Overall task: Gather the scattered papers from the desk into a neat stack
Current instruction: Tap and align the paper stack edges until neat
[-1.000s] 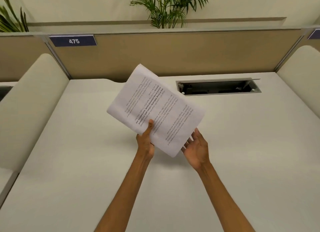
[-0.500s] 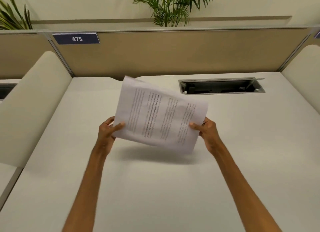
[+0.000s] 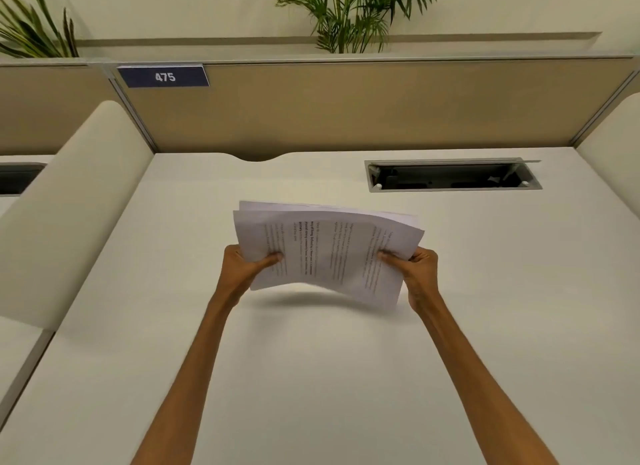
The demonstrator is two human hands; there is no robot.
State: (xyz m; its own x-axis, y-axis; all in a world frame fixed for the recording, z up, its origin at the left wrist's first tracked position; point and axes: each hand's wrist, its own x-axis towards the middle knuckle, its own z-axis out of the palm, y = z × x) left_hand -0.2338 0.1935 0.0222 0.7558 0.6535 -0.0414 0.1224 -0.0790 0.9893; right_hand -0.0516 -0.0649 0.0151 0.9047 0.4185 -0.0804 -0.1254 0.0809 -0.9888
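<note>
A bundle of printed white papers (image 3: 329, 249) hangs just above the middle of the white desk (image 3: 311, 360), bowed upward in the centre, with a shadow under it. My left hand (image 3: 242, 267) grips its left edge, thumb on top. My right hand (image 3: 414, 267) grips its right edge the same way. The sheets' far edges are slightly offset, so a back sheet shows behind the front one. No other loose paper is visible on the desk.
An open cable tray (image 3: 453, 175) is sunk into the desk at the back right. A tan partition (image 3: 346, 107) with a "475" label (image 3: 164, 77) closes the back. Cream side dividers (image 3: 69, 201) flank the desk, and plants stand beyond the partition.
The papers went from a tilted one-hand hold to a level hold between both hands, and have sunk lower toward the desk. My left hand shifted to the left edge and my right hand closed on the right edge.
</note>
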